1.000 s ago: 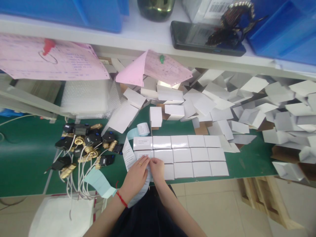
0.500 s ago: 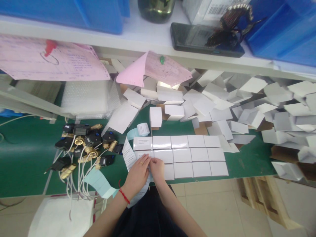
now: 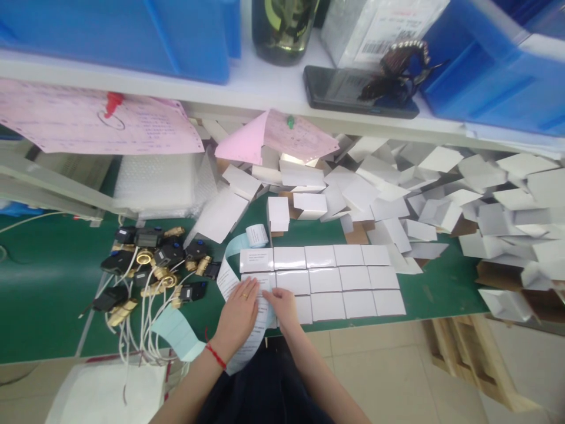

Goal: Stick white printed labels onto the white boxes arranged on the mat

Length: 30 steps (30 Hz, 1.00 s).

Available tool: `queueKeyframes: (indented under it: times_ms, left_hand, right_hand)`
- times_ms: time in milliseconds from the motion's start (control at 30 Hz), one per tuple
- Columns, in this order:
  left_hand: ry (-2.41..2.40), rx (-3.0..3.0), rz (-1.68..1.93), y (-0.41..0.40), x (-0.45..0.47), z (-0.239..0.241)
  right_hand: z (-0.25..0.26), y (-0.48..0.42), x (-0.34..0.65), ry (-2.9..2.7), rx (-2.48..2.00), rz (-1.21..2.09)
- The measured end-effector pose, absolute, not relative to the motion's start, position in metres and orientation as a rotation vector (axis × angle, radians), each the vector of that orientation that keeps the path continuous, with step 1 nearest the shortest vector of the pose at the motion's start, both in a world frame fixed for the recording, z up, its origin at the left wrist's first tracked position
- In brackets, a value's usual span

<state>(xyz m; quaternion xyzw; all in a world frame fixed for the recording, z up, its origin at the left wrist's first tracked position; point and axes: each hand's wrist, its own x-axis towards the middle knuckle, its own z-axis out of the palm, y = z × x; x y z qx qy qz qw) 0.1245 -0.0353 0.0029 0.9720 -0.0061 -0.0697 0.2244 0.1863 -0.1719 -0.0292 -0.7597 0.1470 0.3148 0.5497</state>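
While a label strip (image 3: 253, 338) is crossing its corner, a block of white boxes (image 3: 325, 279) is lying tight on the tabletop (image 3: 44, 324)

As I am looking on, the person's left hand (image 3: 238, 315) is lying over the strip at the near left part of the block. Its grip is wide, the fingers outstretched together, probably keeping the paper flat. The right hand (image 3: 282, 303) is touching the strip's right edge at the same part; its grip is looking narrow, but whether the fingertips are pinching paper I cannot tell. The boxes are sitting edge to edge in three rows, seemingly so that their tops are making one level surface. A small roll (image 3: 256, 236) is resting just beyond the block's far left corner, apparently placed so that the paper is curling freely down the block's left side.

Left of the block, black-and-brass fittings (image 3: 168, 254) are lying in a cluster, their white cables drooping. Beyond the block and to its right, open cartons (image 3: 388, 232) are heaping up.

As for writing, a label (image 3: 256, 258) is showing on the block's far left box, its lines too small for reading; the strip is carrying similar print. High beyond the block, a packet (image 3: 384, 32) is bearing a barcode, and pink sheets (image 3: 300, 138) are hanging with blurred lines. No brand is showing legibly.
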Motion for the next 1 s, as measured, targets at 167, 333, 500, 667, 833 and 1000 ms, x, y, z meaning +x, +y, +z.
queueKeyframes:
  times_ms: [167,333,500,667,833,1000]
  left_hand:
    - [-0.233,2.464,-0.246,-0.044,0.147,-0.004]
    - [-0.117,2.439,-0.192,-0.033,0.134,-0.006]
    - [0.014,2.570,-0.127,-0.013,0.111,-0.007]
    - [0.034,2.640,-0.147,-0.012,0.110,-0.005]
    - [0.062,2.651,-0.148,-0.019,0.115,0.001]
    - [0.151,2.491,-0.134,-0.026,0.108,0.005]
  right_hand:
    - [-0.023,-0.171,0.184,0.370,-1.689,0.733]
    - [-0.024,-0.166,0.181,0.463,-1.628,0.727]
    - [-0.022,-0.163,0.175,0.503,-1.518,0.791]
    - [-0.019,-0.175,0.164,0.511,-1.509,0.866]
    - [-0.018,-0.195,0.139,0.455,-1.479,1.015]
    - [-0.008,-0.212,0.111,0.369,-1.418,0.997]
